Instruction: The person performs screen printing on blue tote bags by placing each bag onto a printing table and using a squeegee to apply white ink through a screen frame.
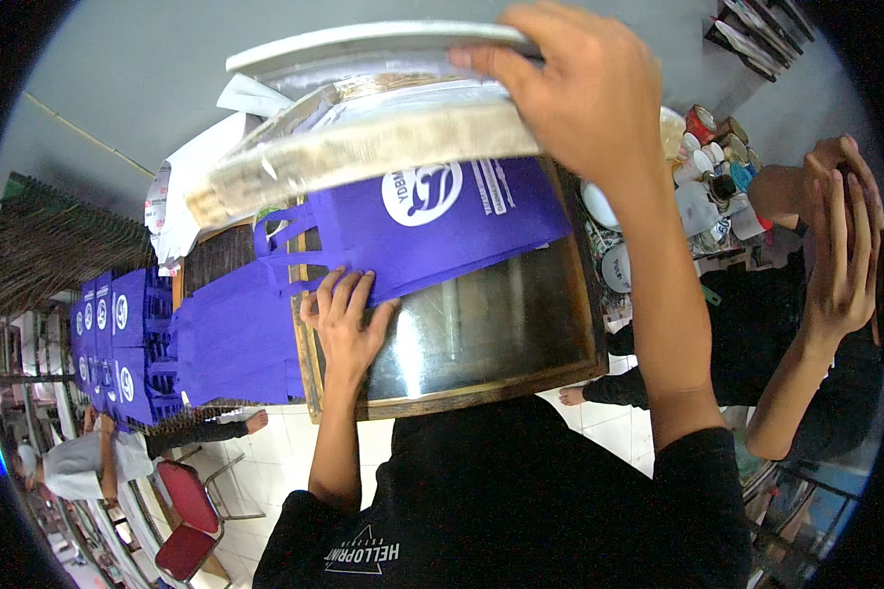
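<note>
Largest before us is the glass-topped board (462, 353) with its wooden rim; we place everything else by it. Above its far side the wood-edged frame (383, 137) is tilted up. We judge it stiff and moderately heavy, best taken by its rigid rim, with the middle left alone as the likelier part to suffer.

The printed purple bag (363, 231) lies flat across the board's far half, partly under the frame, with a white design facing up. We expect it to be light, soft and easily creased, and it may slide on the smooth glass; a flat hold near an edge or corner would suit it. Its straps (309, 259) lie toward the board's left edge. A second purple bag (241, 339) lies left of the board.

Our right hand (594, 93) is closed on the right end of the frame's upper rim, above the board, fingers over it and thumb beneath. Our left hand (344, 309) is palm down at the board's left side, fingers loosely apart, fingertips on the bag's near edge, clamped on nothing. Smallest are the cans (700, 123) right of the board.
</note>
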The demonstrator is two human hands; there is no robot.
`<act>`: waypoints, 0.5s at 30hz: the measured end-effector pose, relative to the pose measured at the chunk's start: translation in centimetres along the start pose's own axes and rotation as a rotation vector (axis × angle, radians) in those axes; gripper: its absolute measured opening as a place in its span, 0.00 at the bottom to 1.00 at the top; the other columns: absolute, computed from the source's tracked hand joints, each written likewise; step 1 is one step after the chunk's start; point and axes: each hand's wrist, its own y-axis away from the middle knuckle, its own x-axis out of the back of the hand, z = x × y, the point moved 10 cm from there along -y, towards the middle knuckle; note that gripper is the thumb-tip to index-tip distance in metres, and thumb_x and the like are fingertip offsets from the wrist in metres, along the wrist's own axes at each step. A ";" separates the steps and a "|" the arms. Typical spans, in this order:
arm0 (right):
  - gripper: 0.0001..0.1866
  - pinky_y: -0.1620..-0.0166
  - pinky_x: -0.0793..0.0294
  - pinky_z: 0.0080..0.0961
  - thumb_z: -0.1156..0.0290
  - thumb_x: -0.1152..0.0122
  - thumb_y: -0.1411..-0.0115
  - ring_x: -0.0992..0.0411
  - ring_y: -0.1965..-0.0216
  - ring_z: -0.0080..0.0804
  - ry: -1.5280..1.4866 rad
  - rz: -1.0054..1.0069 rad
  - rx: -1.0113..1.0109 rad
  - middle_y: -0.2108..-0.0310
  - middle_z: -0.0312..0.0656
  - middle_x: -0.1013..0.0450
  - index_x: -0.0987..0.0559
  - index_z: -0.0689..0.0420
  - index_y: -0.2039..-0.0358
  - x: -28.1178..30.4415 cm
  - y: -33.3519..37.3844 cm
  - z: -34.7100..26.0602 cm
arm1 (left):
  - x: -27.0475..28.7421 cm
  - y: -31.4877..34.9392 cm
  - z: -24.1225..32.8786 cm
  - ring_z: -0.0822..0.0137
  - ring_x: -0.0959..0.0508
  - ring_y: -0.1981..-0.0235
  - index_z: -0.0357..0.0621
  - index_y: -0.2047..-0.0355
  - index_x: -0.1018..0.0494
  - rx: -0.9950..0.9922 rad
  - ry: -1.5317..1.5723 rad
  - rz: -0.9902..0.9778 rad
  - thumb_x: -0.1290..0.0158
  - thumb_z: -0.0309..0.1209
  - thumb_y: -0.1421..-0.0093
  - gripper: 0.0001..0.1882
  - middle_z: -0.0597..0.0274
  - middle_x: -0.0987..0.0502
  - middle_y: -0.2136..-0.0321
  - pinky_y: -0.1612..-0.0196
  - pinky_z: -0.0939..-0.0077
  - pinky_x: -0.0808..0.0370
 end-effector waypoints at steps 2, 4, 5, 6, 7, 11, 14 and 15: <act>0.14 0.71 0.30 0.38 0.56 0.31 0.43 0.26 0.76 0.42 0.005 -0.023 -0.037 0.74 0.43 0.22 0.16 0.55 0.70 0.4 -1.9 1.0 | 0.9 -0.2 -0.4 0.57 0.28 0.41 0.45 0.50 0.20 0.033 0.051 -0.021 0.38 0.43 0.40 0.22 0.61 0.21 0.51 0.38 0.55 0.46; 0.14 0.70 0.30 0.38 0.57 0.32 0.43 0.26 0.76 0.42 -0.007 -0.044 -0.059 0.74 0.43 0.22 0.16 0.56 0.70 0.6 -3.9 1.4 | 0.8 -0.3 -3.8 0.54 0.32 0.38 0.42 0.44 0.24 0.206 0.031 -0.054 0.41 0.53 0.38 0.31 0.54 0.24 0.45 0.35 0.51 0.48; 0.14 0.70 0.30 0.39 0.57 0.32 0.43 0.26 0.76 0.42 -0.007 -0.049 -0.067 0.74 0.44 0.22 0.16 0.56 0.69 0.8 -5.0 1.7 | 0.6 -1.2 -5.3 0.54 0.33 0.37 0.41 0.43 0.25 0.293 0.012 -0.040 0.41 0.54 0.38 0.32 0.53 0.25 0.43 0.35 0.50 0.49; 0.14 0.70 0.30 0.39 0.57 0.32 0.42 0.26 0.75 0.42 -0.012 -0.056 -0.073 0.74 0.44 0.22 0.16 0.56 0.69 0.7 -6.0 2.0 | 0.4 -2.1 -6.8 0.53 0.34 0.36 0.41 0.42 0.26 0.381 -0.008 -0.026 0.41 0.55 0.39 0.34 0.51 0.27 0.42 0.34 0.49 0.49; 0.14 0.70 0.30 0.39 0.58 0.32 0.42 0.26 0.75 0.42 0.012 -0.057 -0.083 0.73 0.44 0.22 0.16 0.56 0.69 1.3 -6.8 2.9 | -1.0 -3.8 -7.3 0.48 0.37 0.33 0.34 0.38 0.33 0.432 0.035 -0.069 0.41 0.58 0.41 0.43 0.45 0.30 0.38 0.33 0.45 0.50; 0.14 0.70 0.30 0.39 0.59 0.34 0.41 0.25 0.74 0.43 0.030 -0.062 -0.091 0.73 0.46 0.22 0.16 0.57 0.68 1.0 -10.0 5.3 | -5.1 -4.7 -10.8 0.42 0.40 0.31 0.23 0.35 0.43 0.572 -0.161 -0.252 0.36 0.63 0.48 0.58 0.32 0.34 0.37 0.31 0.42 0.50; 0.14 0.70 0.29 0.39 0.60 0.35 0.41 0.25 0.74 0.43 -0.021 -0.074 -0.073 0.72 0.46 0.22 0.16 0.58 0.67 -1.3 -12.2 6.0 | -4.0 -1.2 -14.9 0.40 0.34 0.35 0.24 0.36 0.41 0.901 -0.048 -0.443 0.33 0.62 0.51 0.59 0.35 0.31 0.39 0.31 0.41 0.52; 0.14 0.70 0.29 0.39 0.60 0.35 0.41 0.25 0.74 0.43 0.011 -0.077 -0.081 0.72 0.47 0.22 0.16 0.58 0.66 -0.6 -12.7 6.7 | -4.5 -1.7 -15.2 0.48 0.22 0.46 0.26 0.44 0.30 0.935 0.039 -0.465 0.29 0.53 0.51 0.47 0.42 0.21 0.50 0.36 0.52 0.38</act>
